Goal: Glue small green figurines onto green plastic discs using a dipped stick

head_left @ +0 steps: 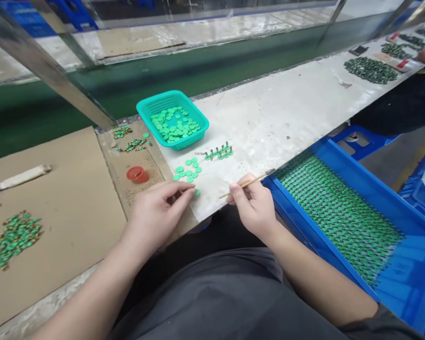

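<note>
Head view: the right hand (252, 204) grips a thin wooden stick (246, 184) between thumb and fingers, somewhat like a pen, a hold that probably favours fine control of the light tip, which points down and left toward the counter (265, 118). The left hand (163, 204) has thumb and forefinger brought together at a green disc (197, 192) near the counter's front edge; whether they pinch it or something too small to make out, I cannot tell.

Just beyond lie loose green discs (189, 177), spread out flat, perhaps so each is easily picked up singly. To their right, more discs with dark upright pieces (219, 152) stand in short rows, seemingly spaced so that they do not knock together. The teal basket (202, 123) behind holds further discs, within easy reach. A red cup (137, 174) sits left of the loose discs, likely kept handy. Right of the right hand, the blue crate (411, 264) carries close, orderly rows of green pieces (340, 217), presumably arranged to save room.
</note>
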`<state>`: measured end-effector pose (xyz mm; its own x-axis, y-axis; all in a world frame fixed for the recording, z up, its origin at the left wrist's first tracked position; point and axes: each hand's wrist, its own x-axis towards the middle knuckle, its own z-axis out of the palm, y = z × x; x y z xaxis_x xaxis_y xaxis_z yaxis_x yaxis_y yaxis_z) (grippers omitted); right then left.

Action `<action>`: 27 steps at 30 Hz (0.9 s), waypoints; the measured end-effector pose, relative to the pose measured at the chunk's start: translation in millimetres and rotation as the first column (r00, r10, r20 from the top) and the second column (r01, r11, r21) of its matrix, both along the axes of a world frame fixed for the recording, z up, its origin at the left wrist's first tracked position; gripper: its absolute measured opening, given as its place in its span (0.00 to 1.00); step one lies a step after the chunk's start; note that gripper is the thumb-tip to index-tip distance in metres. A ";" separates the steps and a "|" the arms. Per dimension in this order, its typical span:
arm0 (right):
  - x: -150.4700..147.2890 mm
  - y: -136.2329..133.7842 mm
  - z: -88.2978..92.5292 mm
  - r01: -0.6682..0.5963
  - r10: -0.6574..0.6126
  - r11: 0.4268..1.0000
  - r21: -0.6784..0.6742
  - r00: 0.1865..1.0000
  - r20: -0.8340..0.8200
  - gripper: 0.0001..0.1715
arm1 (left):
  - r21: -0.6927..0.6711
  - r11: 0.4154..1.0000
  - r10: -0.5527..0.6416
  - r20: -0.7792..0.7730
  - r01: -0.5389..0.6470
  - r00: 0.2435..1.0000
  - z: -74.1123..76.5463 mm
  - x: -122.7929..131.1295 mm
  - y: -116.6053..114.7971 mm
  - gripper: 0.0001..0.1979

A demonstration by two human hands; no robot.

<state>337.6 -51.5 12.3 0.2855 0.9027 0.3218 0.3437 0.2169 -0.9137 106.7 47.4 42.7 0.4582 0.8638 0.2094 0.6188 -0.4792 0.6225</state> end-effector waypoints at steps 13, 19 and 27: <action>32.9 -18.2 -3.7 0.035 -0.034 0.999 0.039 0.999 -0.017 0.15 | 0.251 0.958 -0.086 -0.218 0.141 0.972 -2.0 76.6 85.9 0.16; 38.2 -16.2 -5.4 0.029 -0.028 0.998 0.053 1.000 -0.013 0.13 | 0.256 0.954 -0.086 -0.266 0.156 0.960 -4.4 83.6 87.9 0.15; 41.7 -20.3 -3.8 0.025 -0.028 0.996 0.082 0.999 0.032 0.13 | 0.165 0.985 0.097 -0.278 -0.052 0.956 36.6 60.9 74.3 0.22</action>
